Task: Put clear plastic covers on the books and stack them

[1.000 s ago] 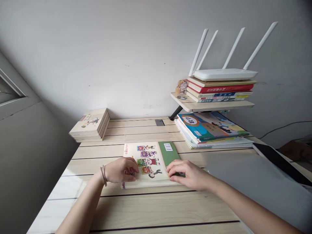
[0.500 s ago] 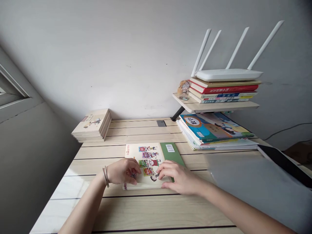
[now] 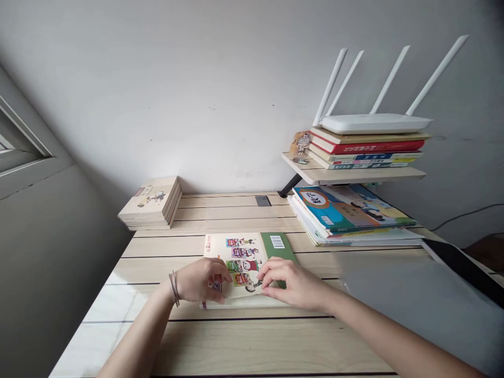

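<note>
A children's book (image 3: 244,252) with a cream and green cover lies flat on the wooden desk, barcode side up. Small cartoon pictures run down its cover. At the book's near left part, my left hand (image 3: 205,279) has its fingers curled, with the thumb at the near edge. My right hand (image 3: 289,281) pinches the cover's near edge at the green strip. Between the hands the cover's edge is slightly raised, and pale pages show beneath it. My fingertips partly hide the cover.
A pile of small books (image 3: 151,202) sits at the back left. At the right, workbooks (image 3: 354,207) lie beneath a small shelf (image 3: 354,176) bearing books and a white router (image 3: 376,123). A grey translucent sheet (image 3: 401,289) covers the desk's right side.
The cover's near edge has risen a little from the pages. My right thumb and fingers have drawn closer together. The view has shifted slightly.
</note>
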`<state>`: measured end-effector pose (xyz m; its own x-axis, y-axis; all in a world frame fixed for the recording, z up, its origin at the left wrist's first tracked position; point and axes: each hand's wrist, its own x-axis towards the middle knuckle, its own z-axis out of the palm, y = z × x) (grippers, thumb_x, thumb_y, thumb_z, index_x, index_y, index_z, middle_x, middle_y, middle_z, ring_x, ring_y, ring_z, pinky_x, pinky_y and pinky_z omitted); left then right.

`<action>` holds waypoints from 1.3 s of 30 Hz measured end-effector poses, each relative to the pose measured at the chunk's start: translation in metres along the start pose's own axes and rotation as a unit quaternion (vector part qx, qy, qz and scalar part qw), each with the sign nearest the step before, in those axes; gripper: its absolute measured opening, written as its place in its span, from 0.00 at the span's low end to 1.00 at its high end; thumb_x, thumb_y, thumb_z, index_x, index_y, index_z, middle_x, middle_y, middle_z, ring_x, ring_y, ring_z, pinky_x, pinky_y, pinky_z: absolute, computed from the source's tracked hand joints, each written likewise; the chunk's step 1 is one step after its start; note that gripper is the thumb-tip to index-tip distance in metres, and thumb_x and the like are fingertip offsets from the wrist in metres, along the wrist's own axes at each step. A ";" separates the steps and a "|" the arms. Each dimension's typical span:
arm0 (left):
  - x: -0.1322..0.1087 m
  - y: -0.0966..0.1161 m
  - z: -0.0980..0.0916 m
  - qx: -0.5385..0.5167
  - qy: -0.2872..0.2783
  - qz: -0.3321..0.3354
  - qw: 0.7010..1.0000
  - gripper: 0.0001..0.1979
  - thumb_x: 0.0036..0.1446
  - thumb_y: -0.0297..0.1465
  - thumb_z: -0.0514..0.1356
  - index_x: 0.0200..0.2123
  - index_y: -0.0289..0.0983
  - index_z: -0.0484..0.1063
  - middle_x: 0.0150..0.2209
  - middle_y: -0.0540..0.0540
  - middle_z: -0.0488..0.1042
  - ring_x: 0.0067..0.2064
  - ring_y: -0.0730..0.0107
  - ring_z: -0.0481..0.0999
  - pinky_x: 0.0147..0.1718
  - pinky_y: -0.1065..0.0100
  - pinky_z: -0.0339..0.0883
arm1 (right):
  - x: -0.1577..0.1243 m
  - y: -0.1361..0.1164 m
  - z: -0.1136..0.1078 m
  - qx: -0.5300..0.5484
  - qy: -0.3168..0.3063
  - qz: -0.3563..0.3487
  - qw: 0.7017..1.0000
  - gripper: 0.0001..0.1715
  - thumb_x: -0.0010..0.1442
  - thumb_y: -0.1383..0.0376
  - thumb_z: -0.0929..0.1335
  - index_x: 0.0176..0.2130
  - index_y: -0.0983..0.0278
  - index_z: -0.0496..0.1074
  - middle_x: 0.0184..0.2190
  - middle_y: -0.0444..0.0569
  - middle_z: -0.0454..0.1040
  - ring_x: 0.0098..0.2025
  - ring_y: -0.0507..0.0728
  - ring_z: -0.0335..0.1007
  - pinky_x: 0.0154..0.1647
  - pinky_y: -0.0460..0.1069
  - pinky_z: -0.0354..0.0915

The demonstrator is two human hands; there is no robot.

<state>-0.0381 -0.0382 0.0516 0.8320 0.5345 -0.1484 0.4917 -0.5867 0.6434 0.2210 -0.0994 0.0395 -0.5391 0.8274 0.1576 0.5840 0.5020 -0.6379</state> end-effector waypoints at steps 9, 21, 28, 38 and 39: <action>-0.001 0.004 0.001 0.006 0.030 0.041 0.999 0.10 0.51 0.23 0.55 0.32 0.35 0.76 0.35 0.45 0.75 0.33 0.73 0.72 0.33 0.74 0.65 | 0.002 -0.007 0.000 -0.017 0.009 -0.019 1.000 0.04 0.54 0.63 0.68 0.31 0.61 0.74 0.36 0.48 0.75 0.41 0.55 0.68 0.43 0.51 0.63; 0.001 0.000 -0.003 -0.007 0.153 0.024 0.988 0.08 0.53 0.31 0.58 0.26 0.35 0.74 0.27 0.47 0.74 0.29 0.74 0.70 0.30 0.73 0.63 | 0.016 -0.014 0.000 -0.055 0.042 0.054 0.996 0.11 0.57 0.66 0.65 0.26 0.62 0.74 0.29 0.46 0.75 0.35 0.54 0.69 0.38 0.48 0.62; -0.014 -0.004 -0.023 -0.090 0.171 0.007 0.981 0.13 0.55 0.38 0.57 0.36 0.36 0.74 0.36 0.45 0.76 0.38 0.69 0.73 0.39 0.69 0.66 | 0.031 -0.024 -0.022 -0.028 0.086 0.118 0.989 0.10 0.54 0.64 0.67 0.22 0.61 0.73 0.28 0.43 0.75 0.32 0.53 0.69 0.37 0.48 0.61; -0.033 -0.022 -0.037 -0.120 0.114 0.032 0.986 0.14 0.60 0.37 0.52 0.38 0.35 0.73 0.39 0.43 0.75 0.40 0.68 0.72 0.41 0.68 0.64 | 0.036 -0.006 -0.028 0.087 0.006 0.201 0.976 0.13 0.49 0.57 0.68 0.22 0.64 0.72 0.22 0.44 0.72 0.25 0.51 0.64 0.25 0.45 0.57; -0.034 -0.027 -0.037 -0.129 0.116 0.028 0.984 0.14 0.59 0.37 0.52 0.40 0.35 0.72 0.40 0.43 0.74 0.41 0.68 0.72 0.41 0.67 0.64 | 0.035 -0.005 -0.029 0.093 0.009 0.195 0.976 0.13 0.50 0.57 0.67 0.23 0.64 0.72 0.23 0.45 0.72 0.26 0.51 0.65 0.26 0.45 0.58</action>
<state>-0.0892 -0.0177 0.0669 0.7599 0.6482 0.0489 0.3410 -0.4615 0.8190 0.2166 -0.0654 0.0707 -0.2858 0.9517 -0.1127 0.6211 0.0944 -0.7780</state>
